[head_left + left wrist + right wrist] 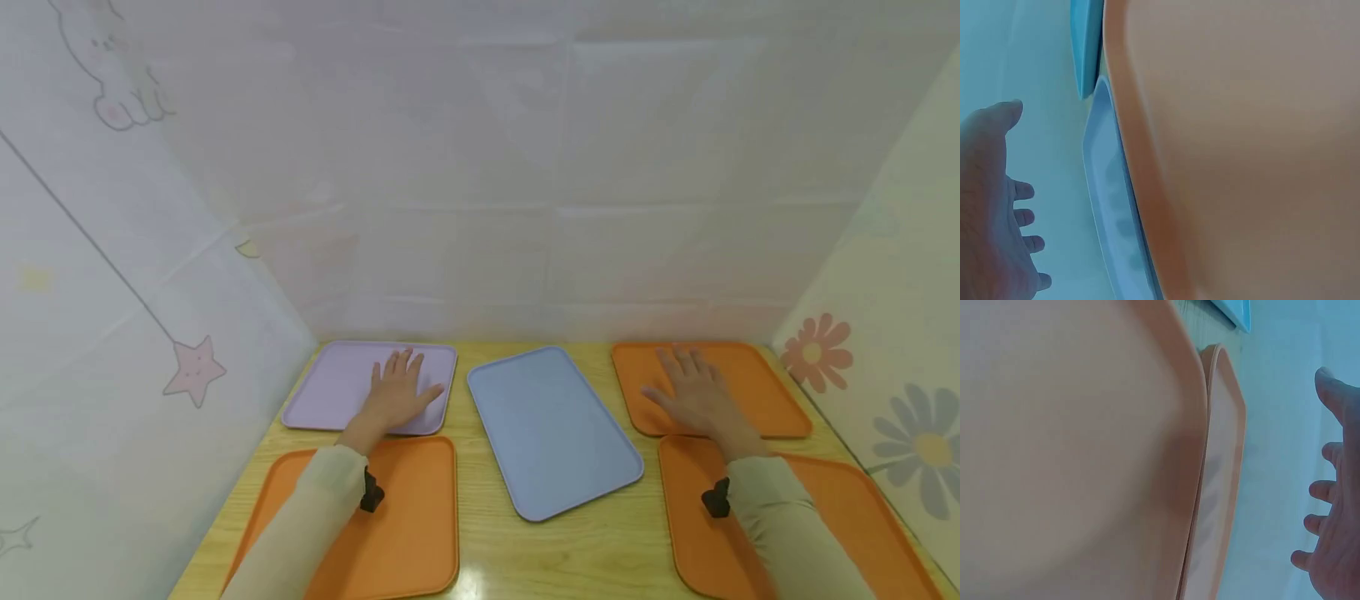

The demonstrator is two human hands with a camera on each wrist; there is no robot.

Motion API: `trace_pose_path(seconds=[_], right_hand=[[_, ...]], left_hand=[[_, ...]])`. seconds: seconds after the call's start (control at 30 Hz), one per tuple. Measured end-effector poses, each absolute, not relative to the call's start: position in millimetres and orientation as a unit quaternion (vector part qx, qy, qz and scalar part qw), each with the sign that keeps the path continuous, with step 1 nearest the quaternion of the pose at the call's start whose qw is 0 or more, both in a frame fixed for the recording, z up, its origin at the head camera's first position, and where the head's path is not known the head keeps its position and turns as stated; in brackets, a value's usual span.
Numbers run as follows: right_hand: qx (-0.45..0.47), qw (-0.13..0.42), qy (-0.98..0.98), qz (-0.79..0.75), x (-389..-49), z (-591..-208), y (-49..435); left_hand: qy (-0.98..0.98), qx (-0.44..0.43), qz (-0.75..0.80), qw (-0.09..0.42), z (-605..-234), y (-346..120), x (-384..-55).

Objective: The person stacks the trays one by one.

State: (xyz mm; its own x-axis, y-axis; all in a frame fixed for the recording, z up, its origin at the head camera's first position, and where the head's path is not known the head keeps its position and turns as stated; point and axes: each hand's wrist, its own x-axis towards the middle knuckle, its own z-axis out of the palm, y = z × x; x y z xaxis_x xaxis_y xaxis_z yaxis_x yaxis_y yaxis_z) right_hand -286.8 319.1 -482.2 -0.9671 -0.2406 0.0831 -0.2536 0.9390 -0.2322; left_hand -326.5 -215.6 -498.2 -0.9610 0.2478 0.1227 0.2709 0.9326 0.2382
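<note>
My left hand (397,398) is held over the lilac tray (330,392) at the back left, fingers spread and palm down. In the left wrist view that hand (991,206) hovers apart from the tray, with finger shadows on the tray's surface. Over the back right orange tray (757,392), my right hand (697,400) is likewise spread with straight fingers. The right wrist view shows this hand (1341,494) raised clear of the tray, holding nothing. Between the hands lies a light blue tray (551,433), turned at an angle.
Two more orange trays lie nearer, one at the front left (412,525) under the left forearm, another at the front right (840,500) under the right. A wooden table (562,558) bears all the trays. White printed sheets (480,167) rise behind and on both sides.
</note>
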Motion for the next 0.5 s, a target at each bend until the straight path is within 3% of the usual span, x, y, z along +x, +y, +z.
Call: trace_pose_path(seconds=[0.5], right_hand=[[0.156,0.025,-0.972,0.173,-304,-498,286]], left_hand=[[-0.977,-0.097,-0.191,-0.010,-492,-170,-310]])
